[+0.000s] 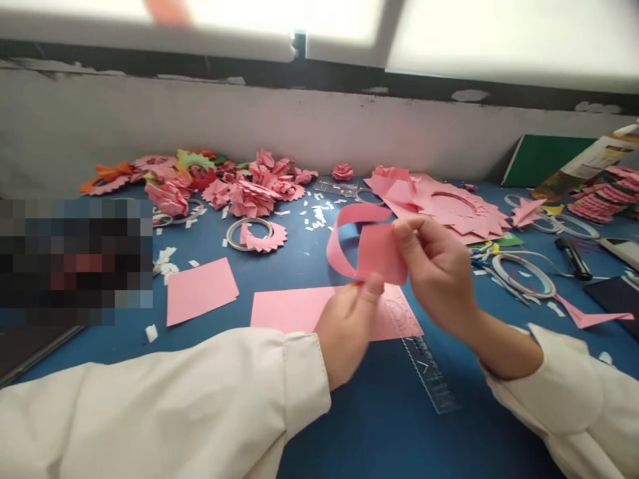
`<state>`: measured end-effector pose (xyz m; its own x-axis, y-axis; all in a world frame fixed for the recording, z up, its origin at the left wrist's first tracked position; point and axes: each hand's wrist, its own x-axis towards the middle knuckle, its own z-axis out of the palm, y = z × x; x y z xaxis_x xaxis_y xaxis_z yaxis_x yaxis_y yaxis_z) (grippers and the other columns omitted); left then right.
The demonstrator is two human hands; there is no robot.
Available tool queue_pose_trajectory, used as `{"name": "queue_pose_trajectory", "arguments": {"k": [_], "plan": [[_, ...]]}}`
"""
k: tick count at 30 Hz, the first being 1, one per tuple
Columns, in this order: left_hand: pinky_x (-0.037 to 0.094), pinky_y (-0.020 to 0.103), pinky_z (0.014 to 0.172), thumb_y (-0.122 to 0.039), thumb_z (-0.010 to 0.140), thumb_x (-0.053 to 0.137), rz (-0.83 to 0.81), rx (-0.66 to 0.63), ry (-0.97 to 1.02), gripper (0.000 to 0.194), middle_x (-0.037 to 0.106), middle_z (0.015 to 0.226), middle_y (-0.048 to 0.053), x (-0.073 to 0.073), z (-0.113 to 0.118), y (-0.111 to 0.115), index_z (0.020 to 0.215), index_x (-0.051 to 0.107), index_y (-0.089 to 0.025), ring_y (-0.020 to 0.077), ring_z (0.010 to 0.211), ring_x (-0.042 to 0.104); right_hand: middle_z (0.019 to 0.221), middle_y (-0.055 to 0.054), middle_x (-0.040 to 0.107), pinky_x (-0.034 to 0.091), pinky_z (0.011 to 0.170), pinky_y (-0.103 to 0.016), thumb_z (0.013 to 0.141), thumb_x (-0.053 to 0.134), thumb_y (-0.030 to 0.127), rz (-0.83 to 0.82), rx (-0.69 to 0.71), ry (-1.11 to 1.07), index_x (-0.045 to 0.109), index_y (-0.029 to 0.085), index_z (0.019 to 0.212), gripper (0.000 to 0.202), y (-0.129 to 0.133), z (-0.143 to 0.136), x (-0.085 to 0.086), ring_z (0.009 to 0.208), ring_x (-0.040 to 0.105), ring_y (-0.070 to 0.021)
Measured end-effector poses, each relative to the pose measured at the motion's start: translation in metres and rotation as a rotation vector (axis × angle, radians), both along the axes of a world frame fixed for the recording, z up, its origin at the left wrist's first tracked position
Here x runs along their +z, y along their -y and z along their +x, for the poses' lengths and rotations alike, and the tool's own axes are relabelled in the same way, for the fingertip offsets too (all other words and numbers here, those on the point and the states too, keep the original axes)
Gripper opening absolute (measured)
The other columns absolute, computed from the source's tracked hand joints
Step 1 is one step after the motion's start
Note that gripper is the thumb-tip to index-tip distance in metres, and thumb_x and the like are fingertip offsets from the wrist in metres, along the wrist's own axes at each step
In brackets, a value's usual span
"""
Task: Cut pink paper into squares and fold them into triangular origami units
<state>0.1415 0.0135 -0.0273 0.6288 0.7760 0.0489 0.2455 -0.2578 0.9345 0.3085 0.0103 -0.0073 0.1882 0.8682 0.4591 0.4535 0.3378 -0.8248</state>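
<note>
My left hand (349, 326) pinches the lower edge of a pink paper piece (382, 253) between thumb and fingers. My right hand (439, 273) grips the same paper at its upper right corner. From its left side a pink strip curls up and round in a loop. Beneath my left hand a long pink sheet (284, 309) lies flat on the blue table, and a clear ruler (429, 376) rests at its right end. A smaller pink sheet (200, 293) lies to the left.
Pink folded paper pieces (254, 193) are heaped along the wall. Tape rolls (524, 274), a black marker (573, 258), a tilted bottle (584, 163) and a green board (544, 159) are on the right. White scraps (318, 214) lie scattered about.
</note>
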Motion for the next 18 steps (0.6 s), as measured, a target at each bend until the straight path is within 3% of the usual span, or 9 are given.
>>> {"name": "queue_pose_trajectory", "arguments": {"k": [4, 7, 9, 13, 15, 18], "plan": [[0.062, 0.048, 0.094, -0.044, 0.105, 0.068, -0.379, 0.055, 0.143, 0.039, 0.067, 0.130, 0.011, 0.006, -0.042, -0.009, 0.134, 0.063, -0.018, 0.0261, 0.110, 0.070, 0.077, 0.003, 0.062, 0.051, 0.054, -0.022, 0.109, 0.056, 0.047, -0.038, 0.243, 0.110, 0.064, 0.016, 0.092, 0.036, 0.022, -0.023, 0.005, 0.060, 0.057, -0.0085], [0.063, 0.047, 0.092, -0.046, 0.105, 0.066, -0.524, 0.036, 0.191, 0.042, 0.067, 0.130, 0.011, 0.011, -0.062, -0.014, 0.137, 0.060, -0.019, 0.0256, 0.108, 0.070, 0.067, 0.006, 0.057, 0.046, 0.048, -0.019, 0.112, 0.050, 0.039, 0.014, 0.419, 0.255, 0.061, 0.017, 0.083, 0.038, 0.029, -0.031, 0.008, 0.053, 0.053, -0.0072], [0.063, 0.045, 0.090, -0.043, 0.104, 0.068, -0.561, -0.045, 0.182, 0.039, 0.068, 0.127, 0.010, 0.014, -0.064, -0.014, 0.134, 0.062, -0.018, 0.0249, 0.106, 0.071, 0.070, 0.003, 0.060, 0.049, 0.052, -0.022, 0.111, 0.049, 0.031, 0.112, 0.420, 0.360, 0.064, 0.019, 0.086, 0.032, 0.032, -0.033, 0.005, 0.058, 0.057, -0.0098], [0.062, 0.046, 0.092, -0.042, 0.104, 0.070, -0.517, -0.190, 0.179, 0.035, 0.069, 0.126, 0.009, 0.013, -0.059, -0.006, 0.128, 0.065, -0.017, 0.0251, 0.107, 0.071, 0.117, -0.011, 0.067, 0.057, 0.085, -0.042, 0.102, 0.056, 0.019, 0.303, 0.190, 0.524, 0.070, 0.026, 0.097, 0.016, 0.033, -0.027, -0.007, 0.100, 0.066, -0.0244], [0.062, 0.046, 0.092, -0.044, 0.105, 0.068, -0.443, -0.198, 0.180, 0.037, 0.068, 0.127, 0.010, 0.009, -0.060, -0.002, 0.130, 0.065, -0.018, 0.0251, 0.107, 0.071, 0.142, -0.014, 0.056, 0.054, 0.095, -0.049, 0.100, 0.058, 0.014, 0.334, 0.134, 0.573, 0.069, 0.026, 0.102, 0.017, 0.033, -0.022, -0.013, 0.121, 0.062, -0.0302], [0.063, 0.044, 0.089, -0.044, 0.104, 0.068, -0.237, -0.209, 0.141, 0.034, 0.069, 0.123, 0.008, 0.000, -0.067, 0.002, 0.125, 0.067, -0.017, 0.0250, 0.104, 0.071, 0.167, -0.014, 0.036, 0.046, 0.110, -0.058, 0.100, 0.056, 0.010, 0.333, 0.158, 0.587, 0.064, 0.025, 0.105, 0.018, 0.031, -0.019, -0.015, 0.144, 0.050, -0.0354]]}}
